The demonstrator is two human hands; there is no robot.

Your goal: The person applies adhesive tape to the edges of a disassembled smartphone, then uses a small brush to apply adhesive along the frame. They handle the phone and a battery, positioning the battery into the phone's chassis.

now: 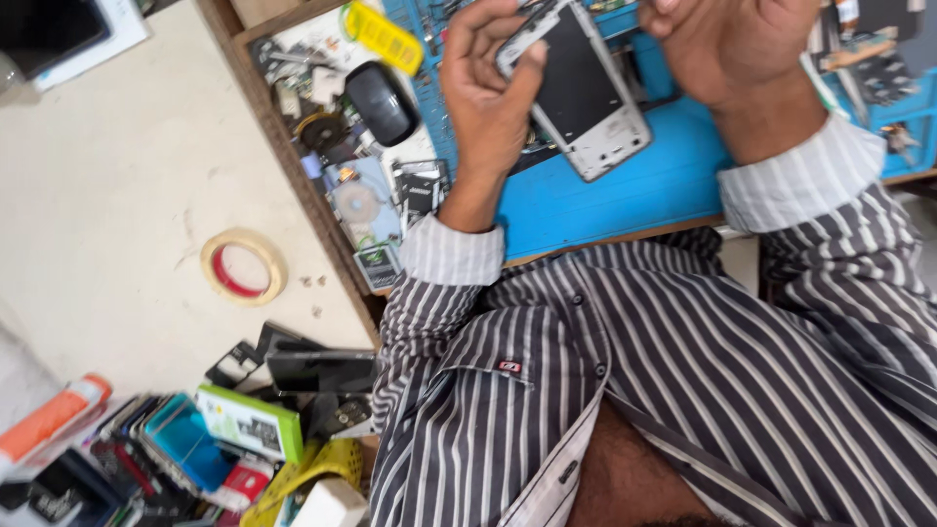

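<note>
My left hand [485, 98] grips an opened smartphone [584, 93] by its left edge and holds it tilted above the blue work mat [625, 190]. The phone has a silver-white frame and a dark inner face turned towards me. At the top edge of the view my right hand [734, 51] is curled into a loose fist, its fingers right at the phone's far corner. Whether anything sits inside that fist is hidden. Both wrists come out of striped shirt cuffs.
A wooden tray edge [293, 166] borders a clutter of phone parts, a black oval object [382, 101] and a yellow tag [385, 36]. A tape roll [242, 265] lies on the pale table. A green box [252, 422], cases and an orange tube [51, 418] pile up at the lower left.
</note>
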